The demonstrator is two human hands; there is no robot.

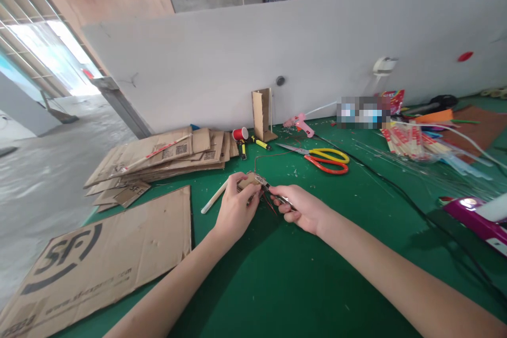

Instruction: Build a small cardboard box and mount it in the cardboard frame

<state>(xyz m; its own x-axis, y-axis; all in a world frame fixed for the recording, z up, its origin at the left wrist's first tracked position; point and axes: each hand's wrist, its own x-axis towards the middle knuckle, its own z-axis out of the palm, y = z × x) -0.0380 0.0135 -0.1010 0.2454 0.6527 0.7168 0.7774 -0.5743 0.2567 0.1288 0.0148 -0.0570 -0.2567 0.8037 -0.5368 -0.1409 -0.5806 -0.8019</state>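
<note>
Near the middle of the table, my left hand [236, 205] is closed on a small piece of cardboard [249, 180], which its fingers partly cover. My right hand [299, 207] grips a slim metal hand tool [263, 181] with a row of small holes in its flat head; its exact kind is unclear. The tool's head meets the cardboard by my left fingertips. A thin red strip [270, 205] shows below the tool. From behind the cardboard a thin brown wire or string [273, 155] runs back. A pale stick [214, 198] lies beside my left hand.
Yellow-and-orange-handled scissors [317, 157] lie beyond my right hand, before a pink glue gun [300, 124]. Stacked cardboard [166, 156] and a large SF sheet [127, 253] lie left. Behind are a red spool [240, 134] and folded cardboard [261, 116]. A black cable [392, 184] crosses the right side.
</note>
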